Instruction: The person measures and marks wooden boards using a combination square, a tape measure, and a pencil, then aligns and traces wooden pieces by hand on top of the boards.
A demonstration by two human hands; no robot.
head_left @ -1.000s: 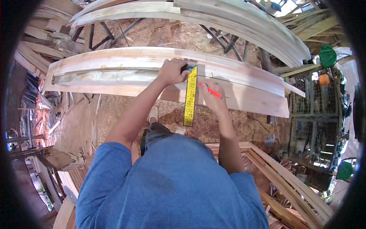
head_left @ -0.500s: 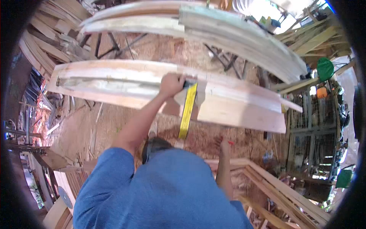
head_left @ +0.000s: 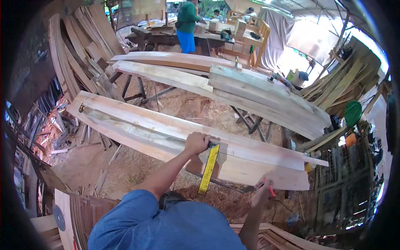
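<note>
My left hand [head_left: 197, 143] is closed on the dark stock of a try square, whose yellow marked blade [head_left: 208, 171] slants toward me across the near edge of a long pale board [head_left: 266, 170]. My right hand [head_left: 262, 188] is by that board's near edge, to the right of the blade, with its fingers closed on a slim red pencil [head_left: 271, 191]. Whether those fingers touch the wood I cannot tell. A small black-and-yellow tool [head_left: 81, 108], perhaps a tape measure, lies at the board's far left end.
Beyond the board, more long planks [head_left: 266, 93] rest on dark trestles [head_left: 135, 87]. Stacked lumber [head_left: 68, 58] leans at the left, and more wood [head_left: 348, 83] is piled at the right. A person in a green top [head_left: 186, 21] stands at the back. Wood shavings cover the floor.
My view has tilted up, bringing the back of the workshop into sight. My right hand has come up from below the board to its near edge. My left hand still grips the try square.
</note>
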